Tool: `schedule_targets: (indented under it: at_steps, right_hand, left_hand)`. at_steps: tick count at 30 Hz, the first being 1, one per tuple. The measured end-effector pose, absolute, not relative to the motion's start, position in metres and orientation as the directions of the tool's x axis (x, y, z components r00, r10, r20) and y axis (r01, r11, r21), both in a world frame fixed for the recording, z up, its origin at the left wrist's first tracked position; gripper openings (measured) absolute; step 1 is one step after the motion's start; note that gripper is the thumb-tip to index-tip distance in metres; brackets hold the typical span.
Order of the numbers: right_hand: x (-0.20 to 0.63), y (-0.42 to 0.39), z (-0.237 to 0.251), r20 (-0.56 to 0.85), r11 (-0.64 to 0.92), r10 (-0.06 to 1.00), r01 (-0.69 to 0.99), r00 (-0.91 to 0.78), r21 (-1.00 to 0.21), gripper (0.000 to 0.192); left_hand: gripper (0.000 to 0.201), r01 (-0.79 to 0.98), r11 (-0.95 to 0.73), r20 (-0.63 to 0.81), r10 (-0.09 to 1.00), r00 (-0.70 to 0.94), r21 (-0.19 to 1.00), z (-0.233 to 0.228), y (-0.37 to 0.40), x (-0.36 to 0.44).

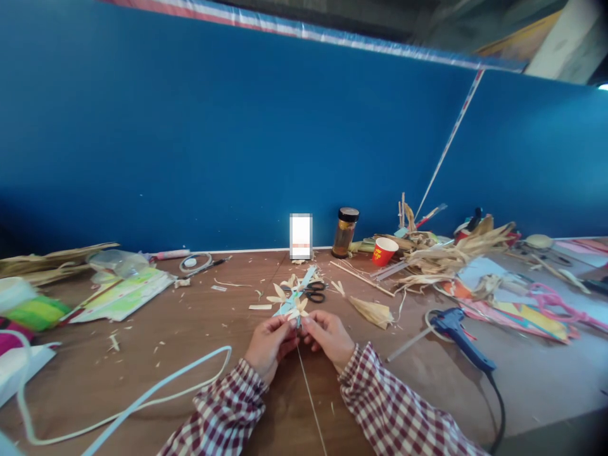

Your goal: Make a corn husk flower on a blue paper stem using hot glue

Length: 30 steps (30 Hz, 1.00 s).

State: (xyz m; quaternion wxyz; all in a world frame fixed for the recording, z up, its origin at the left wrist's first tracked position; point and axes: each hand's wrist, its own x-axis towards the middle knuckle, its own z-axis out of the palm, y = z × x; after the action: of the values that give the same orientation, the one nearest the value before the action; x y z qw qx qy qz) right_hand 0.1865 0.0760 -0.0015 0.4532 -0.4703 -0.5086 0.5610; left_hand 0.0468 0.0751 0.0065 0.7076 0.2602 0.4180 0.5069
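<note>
My left hand (268,345) and my right hand (332,339) meet over the middle of the table. Both sets of fingertips are pinched around the base of a small pale husk flower (300,308). From between them a thin white thread (310,386) runs down towards me. Just beyond the fingers lie another pale flower (278,294) and a light blue strip (310,276). Black-handled scissors (315,292) rest behind the flower, partly covered. To the right of these is a bundle of dried husk (370,311).
A blue glue gun (460,335) with a dark cord lies at right, near piled dried husks (465,250). A paper cup (384,251) and a black-lidded jar (345,232) stand at the back. Pale blue cable (166,380) loops at left, near a green-patterned sheet (126,294).
</note>
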Motion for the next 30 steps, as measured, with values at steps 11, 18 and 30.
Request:
schedule_targets:
  at_steps: [11, 18, 30]
  right_hand:
    - [0.1879, 0.0768, -0.0049, -0.003, -0.001, 0.985, 0.011, -0.171, -1.0, 0.025]
    - [0.1882, 0.0749, -0.0017, -0.019, -0.012, 0.978, 0.037, -0.207, -0.999, 0.02]
    - [0.1838, 0.0676, 0.0025, -0.002, 0.026, 0.994, 0.259, -0.107, -0.966, 0.013]
  left_hand:
    - [0.02, -0.473, 0.387, -0.35, 0.922, 0.168, 0.792, 0.0116, 0.0727, 0.0479]
    - [0.028, -0.426, 0.416, -0.361, 0.909, 0.208, 0.803, 0.0082, 0.0731, 0.0468]
    - [0.028, -0.348, 0.369, -0.361, 0.928, 0.091, 0.862, 0.0034, 0.0738, 0.0528]
